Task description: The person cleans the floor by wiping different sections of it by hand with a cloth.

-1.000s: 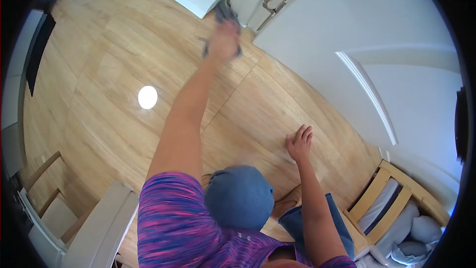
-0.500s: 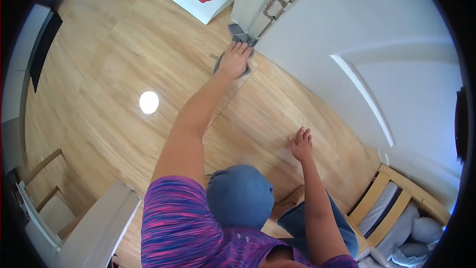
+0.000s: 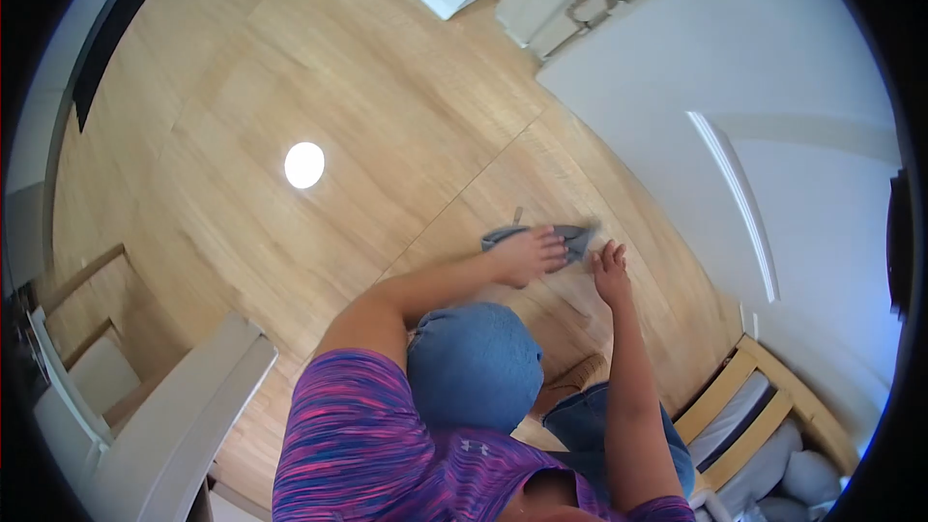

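Observation:
A grey cloth lies bunched on the wood-look floor, with its right end smeared by motion. My left hand holds it down against the floor, fingers over the top and palm low, so part of the cloth is hidden beneath. Close by on the right, my right hand is open with fingertips on or just above the floor, and nothing shows in it. A small gap separates these fingers from the cloth. My bent knee in blue jeans rises just below the left forearm.
A white door with its frame stands at the upper right, beside a white dustpan with a red label. A wooden slatted rack is at the lower right. Pale furniture stands at the lower left.
My left hand has brought the grey cloth from the door frame corner back towards me and to the right, near my right hand. The view has shifted slightly.

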### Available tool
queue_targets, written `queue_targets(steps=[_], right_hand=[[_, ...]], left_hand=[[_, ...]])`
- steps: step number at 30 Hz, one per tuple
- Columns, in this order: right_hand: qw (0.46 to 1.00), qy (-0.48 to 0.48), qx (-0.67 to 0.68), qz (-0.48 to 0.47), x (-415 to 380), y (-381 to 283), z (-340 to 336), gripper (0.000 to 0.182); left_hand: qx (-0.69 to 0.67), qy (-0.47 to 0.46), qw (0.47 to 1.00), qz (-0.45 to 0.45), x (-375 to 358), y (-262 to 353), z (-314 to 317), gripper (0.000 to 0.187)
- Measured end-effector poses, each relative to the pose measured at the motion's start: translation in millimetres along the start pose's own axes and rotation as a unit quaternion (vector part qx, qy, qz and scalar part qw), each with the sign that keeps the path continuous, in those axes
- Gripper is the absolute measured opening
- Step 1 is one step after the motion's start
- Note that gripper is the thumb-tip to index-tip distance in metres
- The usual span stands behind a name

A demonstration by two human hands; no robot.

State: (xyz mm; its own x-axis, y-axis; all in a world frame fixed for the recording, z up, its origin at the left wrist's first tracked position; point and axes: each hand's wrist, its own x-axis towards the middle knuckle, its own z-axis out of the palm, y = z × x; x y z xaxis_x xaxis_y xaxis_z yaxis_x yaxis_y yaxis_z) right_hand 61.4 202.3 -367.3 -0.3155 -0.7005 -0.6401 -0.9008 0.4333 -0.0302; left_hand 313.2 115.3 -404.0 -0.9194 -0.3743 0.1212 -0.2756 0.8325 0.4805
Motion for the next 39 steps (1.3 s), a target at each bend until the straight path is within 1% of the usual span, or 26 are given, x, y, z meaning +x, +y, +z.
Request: queue_targets(steps=[1, 2, 3, 4, 5, 6, 8, 9, 10, 13, 14, 15, 16, 17, 19, 21, 23, 25, 27, 29, 30, 33, 35, 36, 37, 39], right_hand=[[1.0, 0.0, 0.0, -0.006, 2.4, 2.9, -1.4, 0.07], [1.0, -0.003, 0.001, -0.007, -0.2, 6.4, -0.8, 0.07], [1.0, -0.009, 0.0, -0.003, -4.0, 7.1, -1.1, 0.07], [1.0, -0.012, 0.001, 0.002, -5.0, 5.0, -4.6, 0.07], [1.0, -0.013, 0.003, 0.005, -2.8, 0.8, -8.3, 0.07], [1.0, -0.009, 0.001, 0.005, -1.8, -1.9, -9.6, 0.07], [1.0, -0.006, -0.002, 0.007, -5.7, -4.7, -9.7, 0.07], [1.0, -0.009, 0.001, 0.01, -9.0, -5.3, -9.8, 0.07], [1.0, -0.01, 0.003, 0.012, -8.6, -6.1, -11.0, 0.071], [1.0, 0.003, 0.014, 0.028, -8.5, -15.1, -8.4, 0.072], [0.999, 0.011, 0.015, 0.033, -10.3, -17.4, -7.0, 0.072], [0.999, 0.011, 0.022, 0.034, -7.7, -17.4, -6.4, 0.072], [0.999, 0.011, 0.027, 0.034, -4.3, -14.2, -4.4, 0.073], [0.999, 0.01, 0.032, 0.032, -0.7, -9.0, -1.2, 0.073], [0.999, -0.037, 0.004, -0.029, 21.0, 31.2, 3.6, 0.072], [0.996, -0.048, -0.006, -0.077, 36.9, 17.9, 7.4, 0.071], [0.996, -0.032, 0.012, -0.08, 24.7, -5.8, 14.9, 0.071], [0.998, -0.003, 0.033, -0.058, 9.7, -12.1, 6.1, 0.071], [0.998, 0.025, 0.045, -0.038, 0.6, -19.6, 2.6, 0.072], [0.999, 0.016, 0.022, -0.031, 3.8, -19.1, 1.6, 0.074], [0.999, 0.009, 0.01, -0.029, 6.1, -18.8, 2.4, 0.075], [1.0, 0.011, 0.005, -0.028, 4.7, -19.5, 0.9, 0.079], [1.0, 0.019, -0.002, -0.02, 6.4, -18.1, 4.7, 0.083], [1.0, 0.024, -0.004, -0.018, 7.8, -19.3, 6.9, 0.084], [1.0, 0.015, 0.011, -0.021, 5.0, -17.5, 5.2, 0.083], [0.999, -0.001, 0.037, -0.03, 4.3, -17.2, -3.1, 0.081]], left_hand=[[-0.024, -0.025, 0.999, 0.015, -9.9, -0.3, -5.0, 0.044], [0.066, 0.078, 0.995, -0.006, -28.2, -45.2, 13.8, 0.044], [0.034, 0.045, 0.99, -0.127, -42.1, -83.2, -33.9, 0.042], [0.106, 0.147, 0.97, -0.164, -71.1, -139.8, -52.6, 0.046], [0.181, 0.164, 0.94, -0.237, -99.0, -170.2, -109.1, 0.047], [0.294, 0.143, 0.899, -0.292, -132.8, -226.1, -121.6, 0.045], [0.288, 0.142, 0.82, -0.474, -201.6, -296.0, -143.1, 0.05], [0.303, 0.184, 0.791, -0.498, -228.6, -303.9, -143.4, 0.051], [0.319, 0.228, 0.759, -0.519, -237.5, -296.8, -149.7, 0.052], [0.208, 0.158, 0.817, -0.514, -192.1, -220.8, -135.3, 0.046], [0.323, 0.062, 0.853, -0.405, -164.1, -164.4, -117.8, 0.049], [0.215, 0.145, 0.901, -0.347, -139.7, -126.5, -73.2, 0.052], [0.109, 0.084, 0.938, -0.318, -106.2, -62.1, -64.5, 0.054], [0.05, 0.122, 0.961, -0.243, -88.8, -16.4, -16.5, 0.056], [0.003, 0.08, 0.992, -0.096, -67.7, 59.3, 26.4, 0.057], [-0.027, 0.059, 0.994, -0.088, -79.9, 68.0, 19.4, 0.057], [0.015, 0.073, 0.981, -0.177, -117.8, 31.5, -1.0, 0.058], [0.132, 0.108, 0.915, -0.365, -202.1, -35.9, -51.4, 0.059], [0.183, 0.11, 0.795, -0.568, -305.8, -93.4, -104.6, 0.06], [0.007, 0.085, 0.62, -0.78, -373.7, -97.3, -176.9, 0.061], [-0.054, 0.076, 0.561, -0.823, -378.7, -82.5, -202.1, 0.061], [0.148, 0.097, 0.696, -0.696, -383.8, -75.0, -112.7, 0.05], [0.275, 0.103, 0.756, -0.585, -378.4, -66.5, -60.8, 0.045], [0.175, 0.115, 0.807, -0.552, -322.9, -19.2, -69.7, 0.044], [0.124, 0.161, 0.869, -0.452, -292.0, 11.9, -48.0, 0.046], [0.033, 0.16, 0.906, -0.39, -273.0, 50.1, -12.7, 0.049]])
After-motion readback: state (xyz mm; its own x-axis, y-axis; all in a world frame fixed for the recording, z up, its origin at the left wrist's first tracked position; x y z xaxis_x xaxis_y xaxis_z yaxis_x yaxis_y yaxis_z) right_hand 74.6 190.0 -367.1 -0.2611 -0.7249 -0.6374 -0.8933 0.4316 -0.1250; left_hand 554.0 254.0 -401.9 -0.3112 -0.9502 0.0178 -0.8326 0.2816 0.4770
